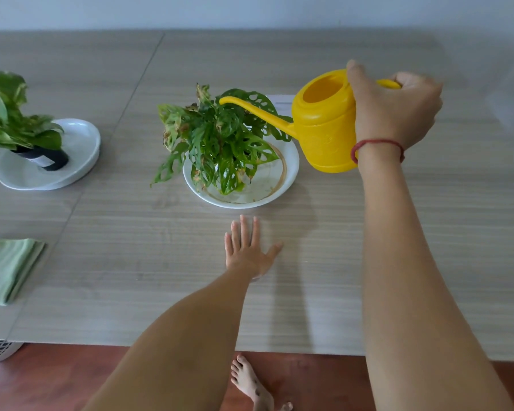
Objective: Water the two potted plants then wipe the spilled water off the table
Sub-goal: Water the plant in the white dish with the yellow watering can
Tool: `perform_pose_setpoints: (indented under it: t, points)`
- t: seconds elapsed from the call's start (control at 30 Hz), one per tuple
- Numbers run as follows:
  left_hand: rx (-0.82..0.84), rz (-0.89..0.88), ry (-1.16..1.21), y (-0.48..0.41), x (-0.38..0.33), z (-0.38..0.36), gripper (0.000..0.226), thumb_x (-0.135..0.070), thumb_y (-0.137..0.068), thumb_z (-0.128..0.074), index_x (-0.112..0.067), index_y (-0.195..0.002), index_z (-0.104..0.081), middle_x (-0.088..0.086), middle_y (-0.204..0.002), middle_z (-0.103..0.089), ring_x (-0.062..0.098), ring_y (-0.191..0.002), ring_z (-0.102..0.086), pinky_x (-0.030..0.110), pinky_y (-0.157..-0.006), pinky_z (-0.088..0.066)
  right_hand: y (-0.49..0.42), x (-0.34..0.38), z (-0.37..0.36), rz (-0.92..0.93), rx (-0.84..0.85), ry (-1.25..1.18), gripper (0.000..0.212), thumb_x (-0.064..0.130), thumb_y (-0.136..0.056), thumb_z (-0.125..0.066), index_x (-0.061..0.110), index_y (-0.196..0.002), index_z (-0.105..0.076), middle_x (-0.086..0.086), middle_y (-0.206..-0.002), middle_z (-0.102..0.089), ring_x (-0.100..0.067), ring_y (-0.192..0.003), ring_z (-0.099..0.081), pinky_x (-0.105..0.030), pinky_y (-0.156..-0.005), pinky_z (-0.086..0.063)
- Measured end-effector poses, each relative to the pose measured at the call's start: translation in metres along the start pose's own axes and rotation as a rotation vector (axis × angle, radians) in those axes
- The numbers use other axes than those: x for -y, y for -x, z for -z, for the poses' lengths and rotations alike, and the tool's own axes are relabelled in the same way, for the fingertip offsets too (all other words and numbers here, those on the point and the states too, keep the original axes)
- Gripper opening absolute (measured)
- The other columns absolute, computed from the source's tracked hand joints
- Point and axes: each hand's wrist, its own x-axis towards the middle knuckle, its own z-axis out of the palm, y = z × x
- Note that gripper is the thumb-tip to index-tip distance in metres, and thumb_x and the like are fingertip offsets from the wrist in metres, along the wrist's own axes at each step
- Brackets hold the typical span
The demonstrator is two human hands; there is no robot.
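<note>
grip around watering can handle

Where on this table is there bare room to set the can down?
Bare table lies between the left plate and middle plate, between the cloth and left hand, and right of the right hand. Crowded around the middle plate: leaves, spout and can.

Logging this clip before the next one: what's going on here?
The right hand grips a yellow watering can by its handle, spout reaching over the middle plant in its white dish. The left hand rests flat on the table. The second plant and a folded green cloth sit untouched at the left. No pouring water shows.
</note>
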Motion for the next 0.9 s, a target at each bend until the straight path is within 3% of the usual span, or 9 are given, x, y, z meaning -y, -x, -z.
perform_pose_setpoints:
  t: [0.23,0.4,0.7,0.9]
  points:
    - [-0.001,0.0,-0.007,0.0,0.0,0.0,0.087,-0.077,-0.087,-0.014,-0.03,-0.147,0.027,0.0,-0.15,0.041,0.021,-0.14,0.035,0.042,-0.116,0.018,-0.003,-0.001,0.008,0.013,-0.028,0.004,0.064,0.06,-0.058,-0.067,0.012,-0.043,-0.026,-0.001,-0.054,-0.037,-0.022,-0.056,-0.036,-0.028,-0.054,-0.036]
    - [0.005,-0.004,0.003,-0.001,0.0,-0.001,0.087,-0.078,-0.086,-0.014,-0.03,-0.146,0.028,0.0,-0.149,0.042,0.021,-0.139,0.036,0.043,-0.116,0.017,-0.005,0.0,0.013,0.013,-0.05,0.03,0.065,0.059,-0.06,-0.067,0.012,-0.044,-0.025,0.0,-0.045,-0.024,-0.016,-0.042,-0.026,-0.024,-0.051,-0.029]
    - [0.008,-0.009,0.005,-0.001,0.001,0.0,0.087,-0.077,-0.086,-0.014,-0.03,-0.147,0.027,0.0,-0.149,0.042,0.02,-0.138,0.037,0.043,-0.116,0.018,-0.003,0.006,0.009,0.026,-0.045,-0.007,0.064,0.06,-0.058,-0.067,0.012,-0.045,-0.027,-0.001,-0.053,-0.039,-0.021,-0.053,-0.038,-0.026,-0.053,-0.037]
    - [0.017,-0.007,0.006,-0.001,0.001,0.001,0.086,-0.077,-0.087,-0.014,-0.031,-0.146,0.028,0.0,-0.148,0.044,0.021,-0.137,0.038,0.043,-0.115,0.02,-0.001,0.001,0.01,0.054,-0.035,0.011,0.064,0.059,-0.059,-0.067,0.012,-0.044,-0.026,-0.005,-0.055,-0.038,-0.023,-0.054,-0.036,-0.03,-0.053,-0.037]
